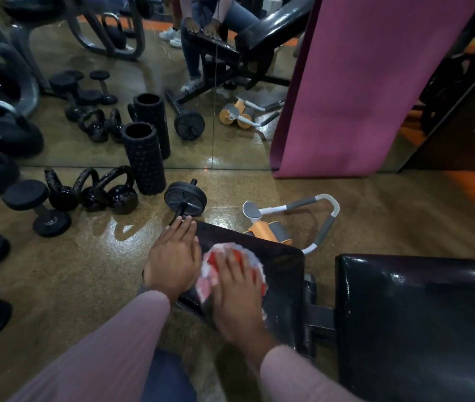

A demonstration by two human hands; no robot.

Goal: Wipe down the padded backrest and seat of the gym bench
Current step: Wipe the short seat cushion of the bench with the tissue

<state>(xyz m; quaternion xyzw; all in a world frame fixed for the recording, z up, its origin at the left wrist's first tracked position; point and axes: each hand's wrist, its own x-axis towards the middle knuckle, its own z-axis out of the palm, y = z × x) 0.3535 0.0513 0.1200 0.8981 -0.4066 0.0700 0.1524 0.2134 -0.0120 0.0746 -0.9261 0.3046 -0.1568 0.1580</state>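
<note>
The black padded seat [282, 265] of the gym bench lies low in the middle, and the black backrest [421, 314] rises at the right across a metal gap. My right hand [237, 297] lies flat on a red and white cloth [216, 275], pressing it onto the seat's left part. My left hand [174, 256] rests palm down on the seat's left edge, fingers together, touching the cloth's side and holding nothing.
A wall mirror runs along the floor ahead. In front of it stand a black foam roller [145, 158], kettlebells [114, 190], dumbbells [37, 207] and an ab wheel [185, 198]. An orange and grey ab roller [288, 224] lies beyond the seat. A purple mat [355, 82] leans at the right.
</note>
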